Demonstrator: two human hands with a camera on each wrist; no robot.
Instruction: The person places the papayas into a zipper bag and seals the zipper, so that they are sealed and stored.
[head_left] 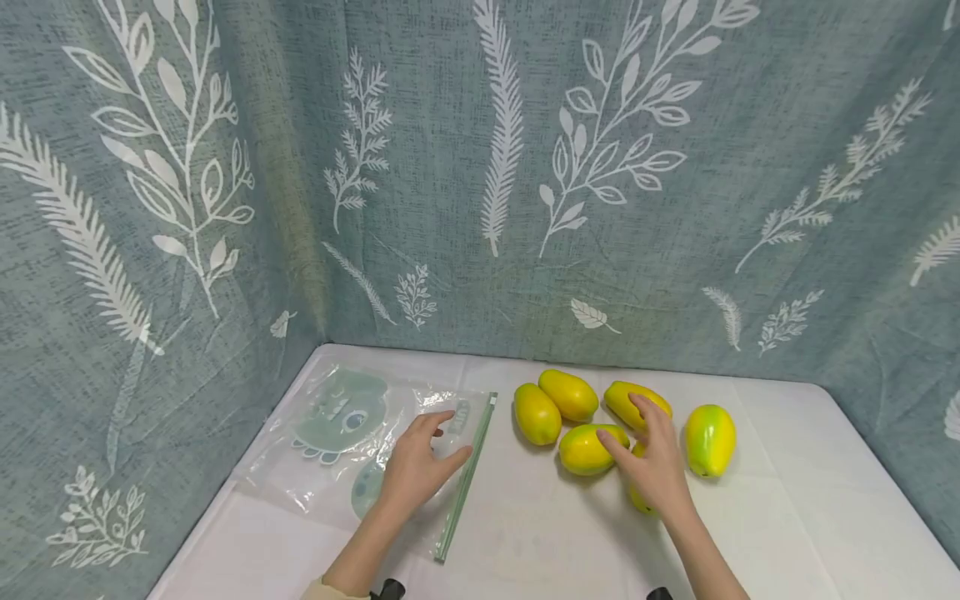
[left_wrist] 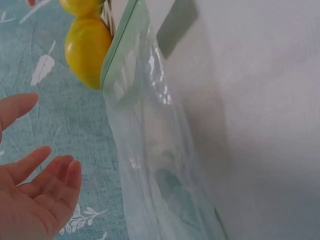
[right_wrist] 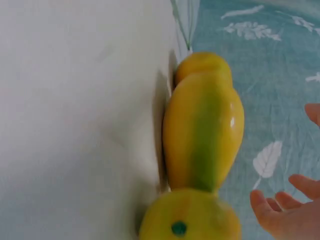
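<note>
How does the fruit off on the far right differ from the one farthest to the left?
The right fruit has a clear green patch near its top, while the left fruit looks almost all yellow. The right one lies apart from the pile; the left one sits against a neighbouring fruit. Both are smooth, glossy ovals lying on the white table.

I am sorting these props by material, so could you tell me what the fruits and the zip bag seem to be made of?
The fruits look like moulded plastic: very glossy yellow-green skin with sharp highlights and uniform shapes, though real fruit cannot be ruled out. The zip bag seems to be thin clear plastic film: see-through, wrinkled, shiny, with a green zip strip. It lies flat under the left hand.
</note>
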